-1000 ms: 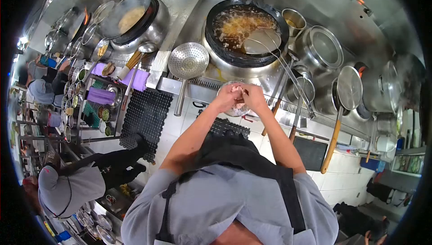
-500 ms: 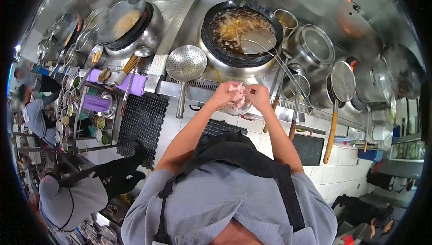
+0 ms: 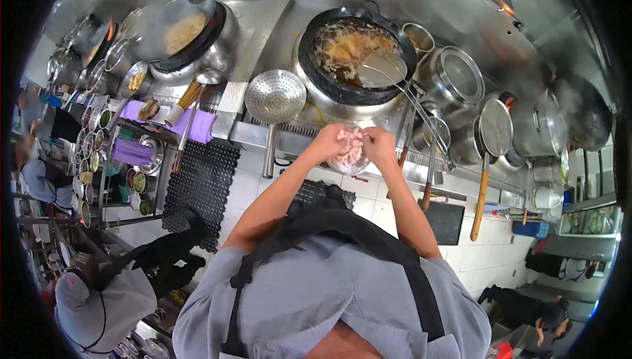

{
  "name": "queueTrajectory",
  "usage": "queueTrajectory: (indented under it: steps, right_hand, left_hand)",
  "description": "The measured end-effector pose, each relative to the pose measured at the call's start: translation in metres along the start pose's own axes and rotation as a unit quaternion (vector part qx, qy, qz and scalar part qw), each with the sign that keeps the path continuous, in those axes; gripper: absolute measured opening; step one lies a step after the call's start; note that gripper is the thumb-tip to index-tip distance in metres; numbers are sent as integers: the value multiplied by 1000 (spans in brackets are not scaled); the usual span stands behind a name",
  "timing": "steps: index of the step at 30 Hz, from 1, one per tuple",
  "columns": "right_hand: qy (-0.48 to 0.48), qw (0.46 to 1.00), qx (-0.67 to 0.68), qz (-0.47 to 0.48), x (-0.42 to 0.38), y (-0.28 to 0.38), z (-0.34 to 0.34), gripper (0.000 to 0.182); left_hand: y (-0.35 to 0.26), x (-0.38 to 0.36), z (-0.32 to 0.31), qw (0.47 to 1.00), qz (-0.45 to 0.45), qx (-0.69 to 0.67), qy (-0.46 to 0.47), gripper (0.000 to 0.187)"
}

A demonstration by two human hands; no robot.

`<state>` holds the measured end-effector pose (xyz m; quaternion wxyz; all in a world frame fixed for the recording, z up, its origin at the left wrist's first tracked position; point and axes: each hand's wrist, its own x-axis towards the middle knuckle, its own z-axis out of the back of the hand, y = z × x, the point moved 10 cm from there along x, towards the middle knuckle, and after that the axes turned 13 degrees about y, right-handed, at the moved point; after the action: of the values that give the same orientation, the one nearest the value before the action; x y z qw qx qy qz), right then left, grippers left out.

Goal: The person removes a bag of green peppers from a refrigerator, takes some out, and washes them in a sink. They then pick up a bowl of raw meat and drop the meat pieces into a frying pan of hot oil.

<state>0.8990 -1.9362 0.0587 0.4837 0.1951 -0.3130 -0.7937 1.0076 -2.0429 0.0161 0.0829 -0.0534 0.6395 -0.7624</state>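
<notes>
My left hand (image 3: 327,145) is closed around a clump of pale pink raw meat strips (image 3: 351,143), just in front of the stove edge. From the other side, my right hand (image 3: 380,147) pinches at the same meat with its fingertips. Beneath both hands sits a bowl (image 3: 350,166), mostly covered by them and the meat. Beyond is a black wok (image 3: 309,56) of bubbling oil with yellowish pieces frying in it. A wire-mesh skimmer (image 3: 384,70) rests in that wok, its handle sloping toward the right.
A perforated ladle (image 3: 275,95) lies left of the wok. Pots (image 3: 459,76) and a wooden-handled strainer (image 3: 495,127) line the right. Another steaming wok (image 3: 186,33) stands farther left. A co-worker (image 3: 108,296) is at lower left, and a floor mat (image 3: 201,181) lies nearby.
The view has shifted slightly, so the wok and stove sit a little lower. My hands stay over the bowl with the meat. Oil in the wok looks foamier.
</notes>
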Motion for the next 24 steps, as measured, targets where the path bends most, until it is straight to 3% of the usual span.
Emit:
queueTrajectory:
  steps: [1, 2, 4, 6, 10, 13, 14, 17, 21, 24]
  right_hand:
    - [-7, 1000, 22, -18, 3, -16, 1, 27]
    - [43, 997, 25, -55, 3, 1, 15, 22]
    - [89, 968, 229, -52, 13, -31, -9, 21]
    - [135, 881, 451, -46, 14, -32, -26, 22]
    - [151, 856, 493, -34, 27, -27, -34, 25]
    - [173, 764, 622, 4, 31, -11, -15, 29]
    - [197, 734, 650, 25, 31, -3, -9, 33]
    - [198, 810, 551, 2, 43, -15, -15, 36]
    - [190, 930, 315, -17, 52, -26, -11, 32]
    - [153, 913, 378, 9, 47, -3, -8, 27]
  left_hand:
    - [6, -1, 6, 1000, 5, 25, -13, 32]
    - [11, -2, 8, 996, 30, -83, -20, 32]
    - [0, -2, 17, 998, 25, -41, -36, 32]
    - [-6, 5, 18, 998, 14, -16, -51, 29]
    - [-9, 17, 18, 992, 4, -96, -84, 28]
    - [35, 12, 27, 950, 64, -262, -159, 31]
    - [40, 14, 22, 948, 91, -277, -128, 32]
    - [30, 24, 2, 940, 39, -331, -72, 29]
    - [4, 27, 10, 972, 32, -203, -111, 20]
    - [7, 30, 10, 961, 40, -247, -114, 18]
